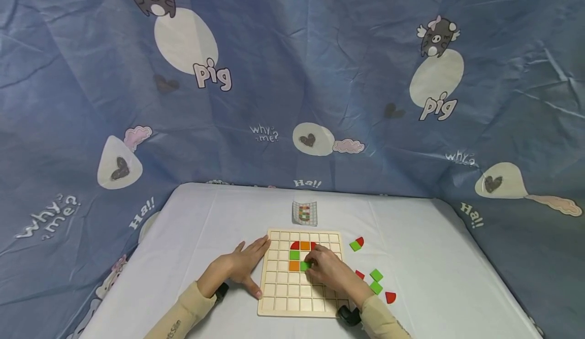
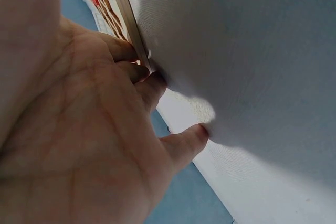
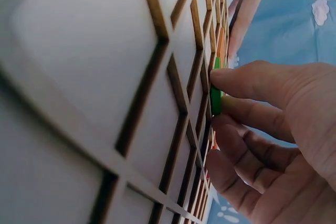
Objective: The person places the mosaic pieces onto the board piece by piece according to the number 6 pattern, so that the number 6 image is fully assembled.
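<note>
A wooden grid board (image 1: 286, 303) lies on the white table, with red, orange and green tiles in several of its upper squares. With thumb and finger, my right hand (image 1: 326, 268) pinches a green square tile (image 1: 304, 266) at the middle of the board. In the right wrist view this green tile (image 3: 215, 99) sits between the thumb and fingertips, against the grid. My left hand (image 1: 244, 264) rests along the board's left edge, fingers extended and thumb spread. Fingertips touch the board's side (image 2: 126, 11) in the left wrist view. My right hand partly hides the tiles at the row's right end.
Right of the board lie loose tiles: green squares (image 1: 376, 275), a red quarter-round piece (image 1: 390, 297), and a green and red pair (image 1: 356, 245). A small printed pattern card (image 1: 304, 213) is behind the board. Blue printed cloth (image 1: 274, 166) hangs behind the table.
</note>
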`<act>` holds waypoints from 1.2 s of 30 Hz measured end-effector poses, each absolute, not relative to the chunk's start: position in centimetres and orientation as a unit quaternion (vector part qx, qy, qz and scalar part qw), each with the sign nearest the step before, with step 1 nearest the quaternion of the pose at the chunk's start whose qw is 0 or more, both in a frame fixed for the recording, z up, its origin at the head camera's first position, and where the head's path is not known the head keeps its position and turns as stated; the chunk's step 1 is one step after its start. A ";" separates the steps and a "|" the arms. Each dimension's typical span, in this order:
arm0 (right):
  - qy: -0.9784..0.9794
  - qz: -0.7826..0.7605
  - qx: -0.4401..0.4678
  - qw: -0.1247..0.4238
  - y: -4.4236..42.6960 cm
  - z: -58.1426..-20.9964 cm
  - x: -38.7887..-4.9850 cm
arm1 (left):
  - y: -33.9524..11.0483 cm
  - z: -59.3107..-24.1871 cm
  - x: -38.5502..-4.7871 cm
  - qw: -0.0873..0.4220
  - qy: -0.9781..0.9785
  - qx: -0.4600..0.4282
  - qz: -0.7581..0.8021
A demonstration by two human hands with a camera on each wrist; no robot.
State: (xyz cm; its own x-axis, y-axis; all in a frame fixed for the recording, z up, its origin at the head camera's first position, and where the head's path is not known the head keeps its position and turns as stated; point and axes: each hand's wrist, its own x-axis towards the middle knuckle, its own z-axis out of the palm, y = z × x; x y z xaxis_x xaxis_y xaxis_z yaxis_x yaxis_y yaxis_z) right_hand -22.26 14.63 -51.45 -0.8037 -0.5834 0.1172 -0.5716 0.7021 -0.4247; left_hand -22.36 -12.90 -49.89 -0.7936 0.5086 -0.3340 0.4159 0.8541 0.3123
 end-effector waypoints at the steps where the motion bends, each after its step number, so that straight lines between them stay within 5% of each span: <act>1: 0.923 -0.224 -0.313 0.013 14.6 -51.5 -22.3 | -12.9 -49.9 -22.4 0.208 0.941 0.245 0.110; 36: 0.927 -0.244 -0.284 0.026 14.7 -51.1 -21.7 | -12.9 -49.7 -22.2 0.203 0.940 0.246 0.121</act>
